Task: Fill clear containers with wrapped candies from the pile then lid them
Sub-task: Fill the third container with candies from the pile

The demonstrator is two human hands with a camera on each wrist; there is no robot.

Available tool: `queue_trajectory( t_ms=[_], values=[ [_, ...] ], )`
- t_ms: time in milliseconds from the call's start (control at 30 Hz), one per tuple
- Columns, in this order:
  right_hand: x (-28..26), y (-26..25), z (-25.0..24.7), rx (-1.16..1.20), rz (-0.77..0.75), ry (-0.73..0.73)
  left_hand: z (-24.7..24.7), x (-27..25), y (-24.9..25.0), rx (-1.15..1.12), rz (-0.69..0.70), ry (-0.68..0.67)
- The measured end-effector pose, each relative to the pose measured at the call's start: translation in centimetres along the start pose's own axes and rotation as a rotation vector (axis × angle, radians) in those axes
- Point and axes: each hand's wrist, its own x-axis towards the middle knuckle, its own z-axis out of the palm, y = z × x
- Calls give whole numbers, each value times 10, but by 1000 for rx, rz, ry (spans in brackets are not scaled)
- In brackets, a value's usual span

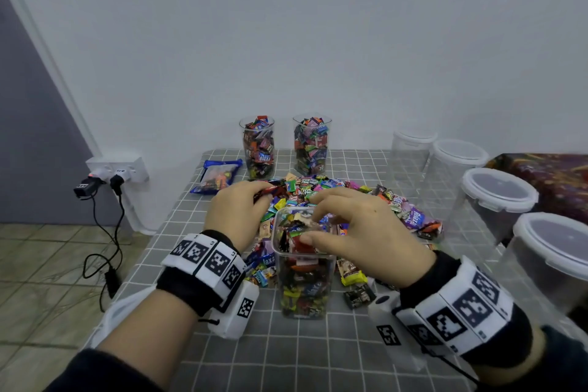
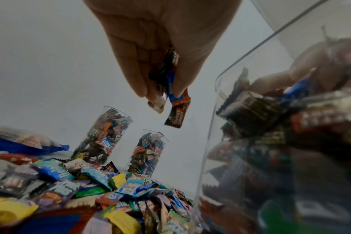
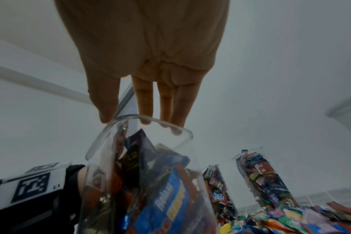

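A clear container stands mid-table, packed with wrapped candies to its rim. My right hand hovers over its mouth; in the right wrist view the fingers are straight, their tips at the rim and on the top candies. My left hand is just left of it, above the candy pile. In the left wrist view the left hand pinches several wrapped candies, which hang below the fingertips. Two filled, lidless containers stand at the back.
Several empty clear containers with white-rimmed lids line the right side. A blue candy bag lies at the back left. Loose candies lie beside the container. The checked tablecloth covers the table; a wall socket with cables is at the left.
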Motion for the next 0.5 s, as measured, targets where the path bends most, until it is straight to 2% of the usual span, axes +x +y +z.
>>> queue_trajectory(
  t_ms=[100,200,300,400,500],
  values=[
    [-6,4,-4,64,98,-2,-5,-1,3,-8,8,27],
    [-10,11,-6,217,296,-210,-13,-2,10,-73,25,65],
    [-15,20,1,361,375,-329,-23,-3,21,-141,50,97],
    [-19,26,10,478,409,-330,-32,-6,32,-205,62,99],
    [-19,25,14,602,397,-291,-38,-12,40,-262,89,15]
  ],
)
